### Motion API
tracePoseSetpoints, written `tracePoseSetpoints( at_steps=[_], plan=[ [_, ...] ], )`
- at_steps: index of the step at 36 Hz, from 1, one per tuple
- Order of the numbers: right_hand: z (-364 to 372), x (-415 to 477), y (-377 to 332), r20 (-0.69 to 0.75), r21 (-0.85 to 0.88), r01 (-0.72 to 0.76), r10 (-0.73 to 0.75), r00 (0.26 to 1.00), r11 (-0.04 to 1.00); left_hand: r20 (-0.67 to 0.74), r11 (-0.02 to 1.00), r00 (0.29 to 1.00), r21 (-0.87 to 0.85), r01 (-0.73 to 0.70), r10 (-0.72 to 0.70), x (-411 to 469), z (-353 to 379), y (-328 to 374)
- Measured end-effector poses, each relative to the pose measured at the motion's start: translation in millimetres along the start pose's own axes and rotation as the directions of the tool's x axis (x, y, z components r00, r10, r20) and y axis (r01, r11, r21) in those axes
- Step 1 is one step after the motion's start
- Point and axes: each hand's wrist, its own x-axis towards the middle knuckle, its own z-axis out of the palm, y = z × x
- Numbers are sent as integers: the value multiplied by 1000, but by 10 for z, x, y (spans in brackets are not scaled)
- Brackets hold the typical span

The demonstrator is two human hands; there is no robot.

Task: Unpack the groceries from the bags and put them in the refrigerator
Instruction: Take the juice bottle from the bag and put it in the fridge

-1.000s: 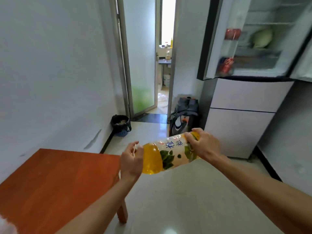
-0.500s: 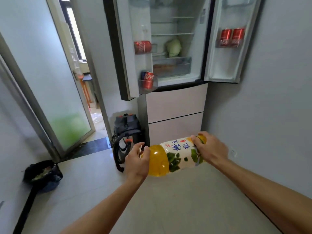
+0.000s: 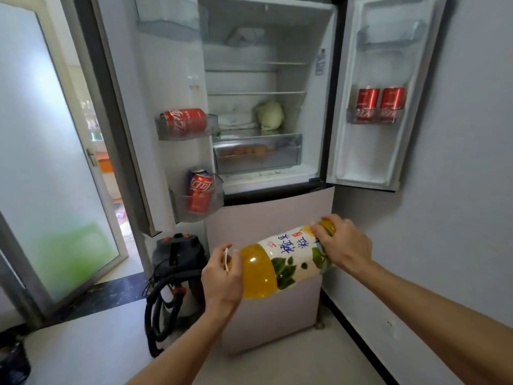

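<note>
The bottle (image 3: 280, 259) of yellow drink lies sideways between both hands, below the open refrigerator (image 3: 266, 215). The left hand (image 3: 222, 276) curls round its neck end and the right hand (image 3: 344, 245) clamps its base, probably because it is too bulky for one hand and may go in lying down. The cap is hidden inside the left hand. The brownish lumps in the drawer (image 3: 258, 162) above the hands are too blurred to name, and no bags show.

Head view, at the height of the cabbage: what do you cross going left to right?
frosted glass door → red can lying in the left door bin → cabbage → upright red can → second upright red can → grey wall
</note>
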Motion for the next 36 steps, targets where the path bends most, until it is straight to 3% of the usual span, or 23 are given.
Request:
tracePoseSetpoints(
  at_steps=[10, 21, 29, 36],
  plan=[
    [595, 1850, 25, -100, 76, 68, -60, 993, 995, 2, 993, 994, -40, -112, 113, 1658, 1018, -201],
    [960, 3931, -348, -197, 206, 106, -65, 978, 973, -100, 988, 985, -34, -148, 144, 3454, 1889, -168],
    [1551, 5327, -705, -198, 260, 254, -206, 958, 931, -278, 986, 948, -6, -165, 157, 4416, 2361, -305],
    [1966, 6292, -1315, -144, 376, 414, -389, 910, 829, -529, 993, 841, 22, -119, 112, 4997, 2582, -381]
  ],
)
